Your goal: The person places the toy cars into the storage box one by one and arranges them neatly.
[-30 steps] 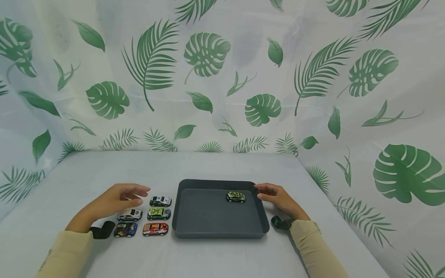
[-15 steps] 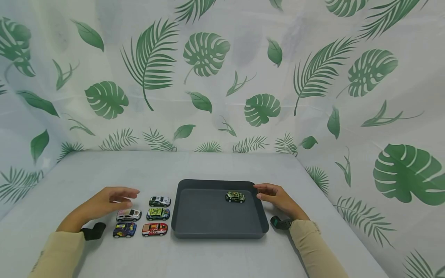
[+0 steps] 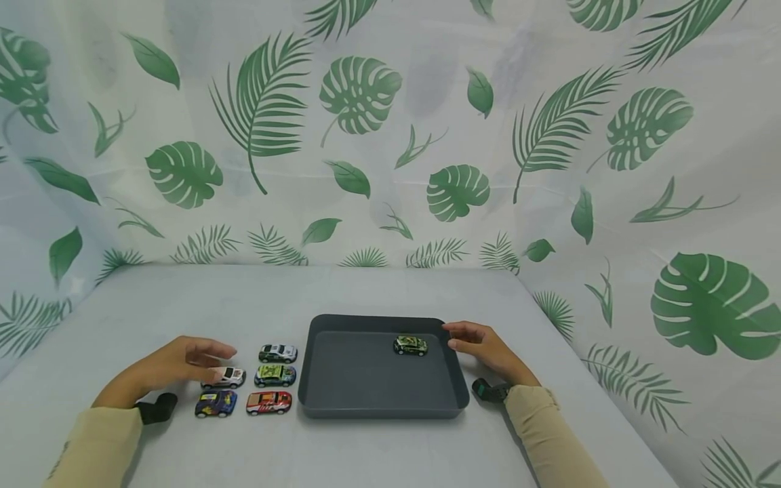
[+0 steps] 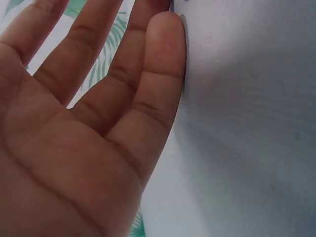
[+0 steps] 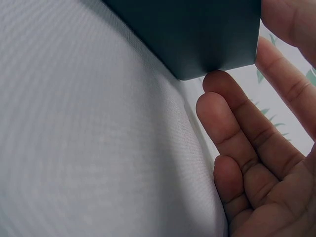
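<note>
My left hand (image 3: 173,366) is over a white toy car (image 3: 230,378), its thumb overlapping the car in the head view. The left wrist view shows the palm (image 4: 74,163) bare and the fingers spread, the little finger beside the tabletop. At the far right corner of the dark grey tray (image 3: 384,412), my right hand (image 3: 488,348) rests with relaxed fingers. Up close in the right wrist view, fingertips (image 5: 212,106) lie against the tray's outer wall (image 5: 207,34). A green camouflage toy car (image 3: 411,346) stands inside the tray near its back right.
Left of the tray stand a white-and-black car (image 3: 278,353), a yellow-green car (image 3: 275,375), a red car (image 3: 269,402) and a dark blue car (image 3: 216,403). A leaf-printed curtain (image 3: 378,224) closes the back and sides of the white table (image 3: 366,454).
My left hand has moved left and lower, its thumb now over the white car. The right hand stays at the tray's corner, and the cars keep their places.
</note>
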`<move>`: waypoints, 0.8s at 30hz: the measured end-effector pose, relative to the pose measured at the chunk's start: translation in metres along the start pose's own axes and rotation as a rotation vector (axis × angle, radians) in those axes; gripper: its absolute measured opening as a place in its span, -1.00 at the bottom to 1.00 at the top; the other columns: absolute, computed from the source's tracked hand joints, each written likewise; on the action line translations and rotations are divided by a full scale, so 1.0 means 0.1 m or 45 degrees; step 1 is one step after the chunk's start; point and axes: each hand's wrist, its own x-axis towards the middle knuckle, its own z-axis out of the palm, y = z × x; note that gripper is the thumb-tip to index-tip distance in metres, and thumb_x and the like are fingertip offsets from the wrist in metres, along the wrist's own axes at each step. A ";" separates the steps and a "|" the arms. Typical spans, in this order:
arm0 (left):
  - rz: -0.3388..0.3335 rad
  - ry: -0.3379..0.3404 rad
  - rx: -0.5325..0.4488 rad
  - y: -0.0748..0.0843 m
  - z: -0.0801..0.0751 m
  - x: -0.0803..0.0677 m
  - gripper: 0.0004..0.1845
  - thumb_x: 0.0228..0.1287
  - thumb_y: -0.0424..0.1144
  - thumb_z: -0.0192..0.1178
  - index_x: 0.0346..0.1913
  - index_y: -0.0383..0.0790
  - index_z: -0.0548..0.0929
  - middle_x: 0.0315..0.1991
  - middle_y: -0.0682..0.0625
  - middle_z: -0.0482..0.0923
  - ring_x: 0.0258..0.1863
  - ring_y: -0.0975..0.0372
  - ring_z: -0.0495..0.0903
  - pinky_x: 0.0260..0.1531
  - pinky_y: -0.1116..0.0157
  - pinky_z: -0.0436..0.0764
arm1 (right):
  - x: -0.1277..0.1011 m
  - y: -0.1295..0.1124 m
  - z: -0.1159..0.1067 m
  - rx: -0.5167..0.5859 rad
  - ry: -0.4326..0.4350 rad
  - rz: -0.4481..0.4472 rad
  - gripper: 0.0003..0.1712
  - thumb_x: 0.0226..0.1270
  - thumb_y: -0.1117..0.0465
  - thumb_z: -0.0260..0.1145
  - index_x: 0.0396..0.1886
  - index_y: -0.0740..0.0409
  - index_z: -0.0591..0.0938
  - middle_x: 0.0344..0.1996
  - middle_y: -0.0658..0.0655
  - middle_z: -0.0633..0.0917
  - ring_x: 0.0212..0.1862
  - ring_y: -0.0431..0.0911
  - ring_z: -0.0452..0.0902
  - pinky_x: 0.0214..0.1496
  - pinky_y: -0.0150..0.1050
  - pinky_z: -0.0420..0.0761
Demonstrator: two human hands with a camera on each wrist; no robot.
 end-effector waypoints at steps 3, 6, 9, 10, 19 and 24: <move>-0.023 -0.005 0.008 0.00 -0.01 0.00 -0.48 0.42 -0.33 0.43 0.27 -0.66 0.60 0.23 -0.48 0.64 0.21 -0.30 0.67 0.14 -0.06 0.72 | 0.00 0.00 0.01 0.000 0.009 0.008 -0.45 0.58 0.19 0.41 0.43 0.35 0.60 0.36 0.37 0.64 0.30 0.08 0.61 0.34 -0.15 0.55; -0.041 -0.015 0.016 0.00 -0.01 0.00 -0.51 0.37 -0.38 0.45 0.23 -0.65 0.62 0.21 -0.49 0.65 0.21 -0.31 0.66 0.13 0.08 0.73 | 0.00 0.00 0.00 -0.003 0.008 0.009 -0.44 0.58 0.18 0.41 0.44 0.36 0.59 0.36 0.38 0.63 0.31 0.09 0.61 0.36 -0.09 0.54; -0.050 -0.017 0.028 0.00 0.00 0.00 -0.53 0.34 -0.40 0.46 0.21 -0.64 0.65 0.21 -0.48 0.66 0.17 -0.25 0.68 0.02 0.32 0.69 | 0.00 0.00 0.00 0.003 0.009 0.016 -0.43 0.58 0.18 0.42 0.44 0.36 0.58 0.37 0.38 0.63 0.30 0.09 0.61 0.37 -0.06 0.53; -0.051 -0.016 0.029 0.00 0.00 -0.01 -0.53 0.33 -0.41 0.47 0.21 -0.63 0.66 0.20 -0.48 0.66 0.15 -0.20 0.68 -0.01 0.37 0.66 | 0.00 0.00 0.00 0.002 0.006 0.012 -0.42 0.58 0.18 0.41 0.45 0.37 0.58 0.37 0.39 0.63 0.30 0.09 0.61 0.38 -0.05 0.52; -0.081 -0.018 -0.031 -0.02 0.01 -0.01 -0.55 0.31 -0.44 0.46 0.18 -0.65 0.67 0.04 -0.25 0.76 -0.21 0.30 0.57 -0.18 0.36 0.61 | 0.01 0.01 -0.01 0.005 0.005 0.005 -0.43 0.58 0.19 0.41 0.44 0.37 0.58 0.36 0.39 0.63 0.29 0.06 0.61 0.37 -0.07 0.52; -0.078 -0.012 -0.017 0.00 0.02 -0.01 -0.56 0.32 -0.44 0.46 0.18 -0.64 0.68 0.00 -0.20 0.76 -0.23 0.30 0.53 -0.20 0.36 0.59 | 0.00 0.00 0.00 0.010 0.003 0.007 -0.43 0.58 0.19 0.42 0.44 0.37 0.58 0.35 0.39 0.63 0.26 0.02 0.62 0.33 -0.16 0.54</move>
